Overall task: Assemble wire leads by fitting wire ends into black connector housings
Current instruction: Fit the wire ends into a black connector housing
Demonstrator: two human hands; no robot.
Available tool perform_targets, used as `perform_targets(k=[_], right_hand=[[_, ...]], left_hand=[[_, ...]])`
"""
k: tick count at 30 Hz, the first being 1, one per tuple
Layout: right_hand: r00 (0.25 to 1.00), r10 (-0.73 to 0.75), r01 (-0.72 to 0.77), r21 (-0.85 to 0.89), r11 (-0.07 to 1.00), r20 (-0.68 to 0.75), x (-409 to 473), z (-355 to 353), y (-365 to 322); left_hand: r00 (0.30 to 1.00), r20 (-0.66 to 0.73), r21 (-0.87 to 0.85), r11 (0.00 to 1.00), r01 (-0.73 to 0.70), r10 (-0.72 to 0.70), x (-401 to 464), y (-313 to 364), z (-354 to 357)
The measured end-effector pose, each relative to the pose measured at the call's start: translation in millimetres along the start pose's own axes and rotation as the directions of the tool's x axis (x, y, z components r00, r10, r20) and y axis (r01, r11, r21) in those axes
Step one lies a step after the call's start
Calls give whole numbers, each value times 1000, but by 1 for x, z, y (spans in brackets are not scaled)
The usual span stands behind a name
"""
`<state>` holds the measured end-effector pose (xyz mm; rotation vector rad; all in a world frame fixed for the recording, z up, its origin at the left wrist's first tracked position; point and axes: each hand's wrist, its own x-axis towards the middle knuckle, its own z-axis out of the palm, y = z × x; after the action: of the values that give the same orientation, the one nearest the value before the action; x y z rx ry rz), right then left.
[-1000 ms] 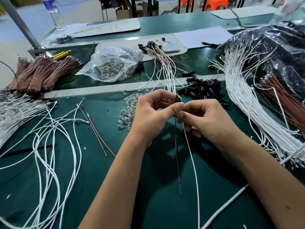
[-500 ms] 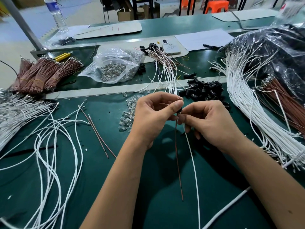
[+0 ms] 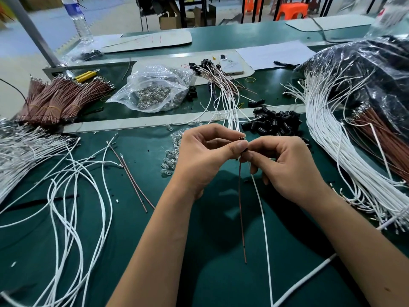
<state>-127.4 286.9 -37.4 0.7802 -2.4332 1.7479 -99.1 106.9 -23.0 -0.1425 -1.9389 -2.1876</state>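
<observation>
While both hands [image 3: 243,156] pinch a black housing [image 3: 244,149] mid-counter, brown wire [image 3: 241,207] and white wire [image 3: 261,209] hang below; seating looks underway, firm push likely next.

Illumination bright, even, overhead and diffuse. Soft shadows fall on the green worktop [image 3: 221,273] beneath the hands [image 3: 243,160] and forearms. Specular glare on the clear plastic bag [image 3: 155,85] and the dark bag [image 3: 365,69]. Centre sharp; far background slightly soft. Wide-angle distortion bends the worktop edges near the borders.
</observation>
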Motion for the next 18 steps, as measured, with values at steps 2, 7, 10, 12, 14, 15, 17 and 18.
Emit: perform_targets(k=[2,7,10,12,14,15,17,18], right_hand=[[1000,-18,17,-39,999,-18,0,0,0],[996,-80,74,-134,988,-41,1,0,0],[996,-76,69,-143,987,-43,1,0,0],[996,-77,70,-142,987,-40,1,1,0],[996,-83,78,-135,988,-35,1,1,-1],[995,-90,85,-138,987,-33,1,1,-1],[993,-112,105,-160,981,-32,1,2,-2],[992,-118,111,-168,980,-34,0,2,-2]], left_hand=[[1000,5,-21,1000,-3,3,0,1,-1],[1000,7,-73,997,2,-2,0,2,-1],[1000,-8,-45,999,-18,18,0,2,-2],[998,-17,6,998,-57,58,1,2,-2],[994,-22,49,994,-102,103,0,2,0],[992,-30,75,990,-123,125,-1,2,1],[984,-55,139,977,-162,171,-1,2,3],[979,-68,176,968,-178,193,-2,1,4]])
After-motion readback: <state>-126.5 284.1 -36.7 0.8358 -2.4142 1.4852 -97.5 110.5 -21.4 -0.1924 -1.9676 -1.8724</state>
